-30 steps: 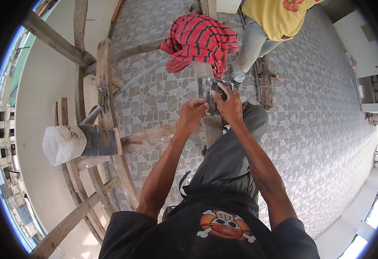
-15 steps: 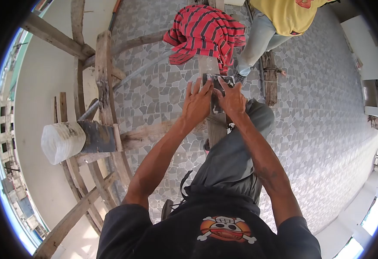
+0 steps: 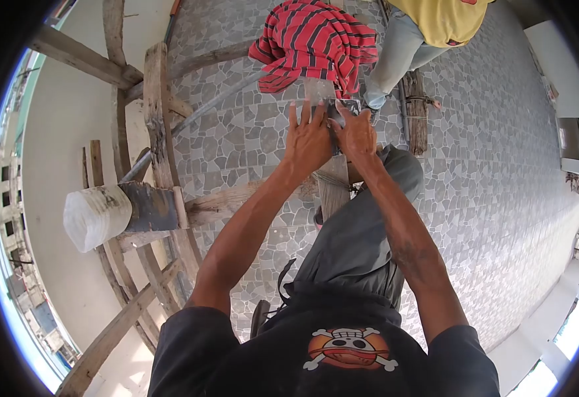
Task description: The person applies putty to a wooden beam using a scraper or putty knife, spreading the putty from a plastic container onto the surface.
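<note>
A small dark flat piece [image 3: 334,111] with pale smears lies on a narrow wooden plank [image 3: 333,192] above my raised leg. My left hand [image 3: 308,137] lies over its left side with the fingers spread forward. On its right side rests my right hand [image 3: 356,135], with thumb and index finger apart; the other fingers are bent, and whether they hold anything is hidden. A red cloth with dark stripes [image 3: 312,43] is bunched just beyond both hands, at the far end of the plank.
Another person in a yellow shirt [image 3: 445,20] is at the top right. On the left, wooden beams [image 3: 159,119] form a frame, where a whitish plastic container [image 3: 97,217] sits beside a dark board [image 3: 149,208]. A tied wooden post [image 3: 416,112] stands right of the plank.
Both hands have moved slightly forward along the plank, toward the striped cloth. My left hand now covers more of the dark piece. The view has shifted a little.
</note>
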Tool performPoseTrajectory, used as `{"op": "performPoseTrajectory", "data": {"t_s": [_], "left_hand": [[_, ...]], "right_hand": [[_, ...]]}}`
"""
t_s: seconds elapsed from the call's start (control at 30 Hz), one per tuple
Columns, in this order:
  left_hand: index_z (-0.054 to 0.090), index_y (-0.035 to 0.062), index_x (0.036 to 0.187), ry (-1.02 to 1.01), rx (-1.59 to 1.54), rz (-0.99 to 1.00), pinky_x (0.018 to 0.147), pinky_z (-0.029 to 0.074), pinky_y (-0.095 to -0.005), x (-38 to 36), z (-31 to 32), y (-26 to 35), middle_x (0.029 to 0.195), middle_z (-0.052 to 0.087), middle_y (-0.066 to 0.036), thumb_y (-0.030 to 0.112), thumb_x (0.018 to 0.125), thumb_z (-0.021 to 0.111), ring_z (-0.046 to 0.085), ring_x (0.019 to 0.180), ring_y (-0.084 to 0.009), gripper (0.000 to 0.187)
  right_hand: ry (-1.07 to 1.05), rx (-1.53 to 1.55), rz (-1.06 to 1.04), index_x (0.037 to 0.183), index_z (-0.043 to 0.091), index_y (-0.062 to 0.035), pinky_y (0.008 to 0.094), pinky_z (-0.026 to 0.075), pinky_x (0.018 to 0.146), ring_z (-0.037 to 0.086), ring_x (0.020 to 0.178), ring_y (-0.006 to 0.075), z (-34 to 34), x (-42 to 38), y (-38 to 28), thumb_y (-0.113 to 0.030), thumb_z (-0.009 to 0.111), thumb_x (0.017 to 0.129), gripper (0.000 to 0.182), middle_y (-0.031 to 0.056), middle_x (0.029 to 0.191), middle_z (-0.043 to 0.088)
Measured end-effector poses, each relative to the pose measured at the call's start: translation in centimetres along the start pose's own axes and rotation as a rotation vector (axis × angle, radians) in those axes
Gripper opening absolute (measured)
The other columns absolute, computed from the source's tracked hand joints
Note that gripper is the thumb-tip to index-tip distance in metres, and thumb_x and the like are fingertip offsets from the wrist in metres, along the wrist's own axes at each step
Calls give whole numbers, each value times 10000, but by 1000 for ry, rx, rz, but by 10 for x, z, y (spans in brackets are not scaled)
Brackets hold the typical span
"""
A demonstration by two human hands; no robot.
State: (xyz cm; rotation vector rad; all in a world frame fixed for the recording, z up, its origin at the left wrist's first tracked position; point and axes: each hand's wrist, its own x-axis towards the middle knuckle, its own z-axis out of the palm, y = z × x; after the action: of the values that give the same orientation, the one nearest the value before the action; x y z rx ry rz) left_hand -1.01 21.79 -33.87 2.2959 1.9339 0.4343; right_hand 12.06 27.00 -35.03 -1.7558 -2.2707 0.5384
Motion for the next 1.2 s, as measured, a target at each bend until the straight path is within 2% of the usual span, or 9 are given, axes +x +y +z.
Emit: {"op": "performPoseTrajectory", "data": {"t_s": [0.1,0.2,0.23,0.37,0.5,0.73,0.87,1.1,1.2], "left_hand": [[528,-49,1279,-85,11,16,1120,151,-584,-31,-6,17,1432,412,-172,137,773,584,278,1382,-378,542],[580,-50,1218,-96,1,19,1119,148,-592,-27,-2,20,1434,408,-180,144,784,580,278,1382,-381,475],[631,-47,1142,52,-35,-10,1118,146,-598,-14,6,16,1430,412,-180,144,786,574,277,1382,-384,407],[618,8,1197,-49,9,-36,1112,156,-606,10,1,3,1439,399,-179,153,791,577,303,1367,-395,433],[615,19,1193,-75,-16,2,1105,146,-620,-36,-2,22,1448,389,-177,191,783,607,281,1379,-395,445],[638,9,1134,30,21,5,1097,196,-589,8,3,7,1410,429,-190,187,810,586,350,1331,-387,373],[636,-4,1130,-27,-7,11,1097,170,-611,-42,8,24,1400,438,-199,194,800,595,345,1339,-394,387],[509,-60,1300,25,-48,-43,1104,147,-609,14,7,2,1442,391,-201,232,771,628,323,1362,-384,616],[490,-64,1312,-33,-43,-35,1104,153,-610,-19,2,14,1447,384,-199,239,787,608,322,1364,-378,618]], "right_hand": [[-43,8,-1,1318,546,-226,466,531,687,639,809,417,-5,-38,1,-343,660,866,481,249,1016,479],[-38,11,-17,1321,545,-234,474,529,689,637,818,422,-3,-33,7,-346,661,864,485,252,1017,477],[-35,23,3,1317,549,-231,470,529,690,639,810,422,-2,-21,6,-348,661,864,481,248,1014,477],[51,28,-11,1302,561,-215,461,531,688,644,790,417,-1,5,2,-341,663,862,469,242,1005,483],[-20,15,-22,1288,567,-190,458,532,673,643,788,416,-9,-31,1,-321,653,871,445,248,1001,496],[-45,24,3,1331,533,-206,459,531,694,643,830,408,-4,-1,3,-308,628,894,459,252,1039,471],[-126,16,2,1340,521,-203,459,531,681,642,837,407,-13,-36,1,-294,624,898,462,261,1061,460],[-4,36,-31,1309,542,-132,455,533,672,644,794,413,-11,-1,-5,-263,624,895,442,263,1030,486],[-38,6,0,1309,546,-151,449,534,675,645,801,409,-17,-21,-10,-264,633,887,446,263,1031,486]]}}
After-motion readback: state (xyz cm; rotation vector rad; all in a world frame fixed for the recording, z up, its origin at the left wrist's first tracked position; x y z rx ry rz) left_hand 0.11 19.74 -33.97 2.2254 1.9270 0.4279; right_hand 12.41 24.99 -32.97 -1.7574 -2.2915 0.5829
